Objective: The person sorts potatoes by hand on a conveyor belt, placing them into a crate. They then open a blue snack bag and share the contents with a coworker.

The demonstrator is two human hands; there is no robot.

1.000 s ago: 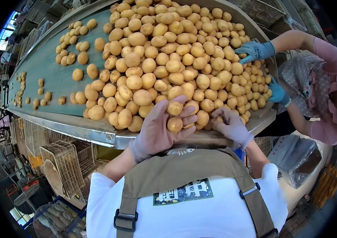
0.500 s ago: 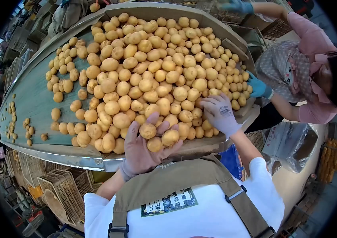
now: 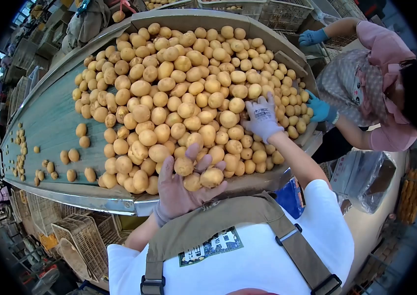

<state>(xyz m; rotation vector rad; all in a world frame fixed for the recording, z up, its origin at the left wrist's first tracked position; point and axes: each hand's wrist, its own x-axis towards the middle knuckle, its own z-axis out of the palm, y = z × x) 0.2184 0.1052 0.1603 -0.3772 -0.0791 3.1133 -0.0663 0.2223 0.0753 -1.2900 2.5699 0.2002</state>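
A large heap of potatoes (image 3: 179, 93) lies on the green conveyor belt (image 3: 46, 132). My left hand (image 3: 184, 187), in a pale glove, is palm up at the near edge of the heap, with its fingers bent around several potatoes (image 3: 192, 182). My right hand (image 3: 262, 117), gloved in white with print on the back, rests palm down on the right part of the heap. Its fingers are spread over the potatoes, and its palm side is hidden.
A co-worker in pink (image 3: 385, 49) stands at the right, one blue-gloved hand (image 3: 320, 106) at the heap and the other (image 3: 313, 37) above crates. The metal rim (image 3: 90, 200) runs along the near side. Plastic crates (image 3: 81, 241) stand at lower left.
My right hand has moved up and slightly left over the heap. Potatoes on the left have shifted right along the belt. The co-worker's far hand has come down near the crates.
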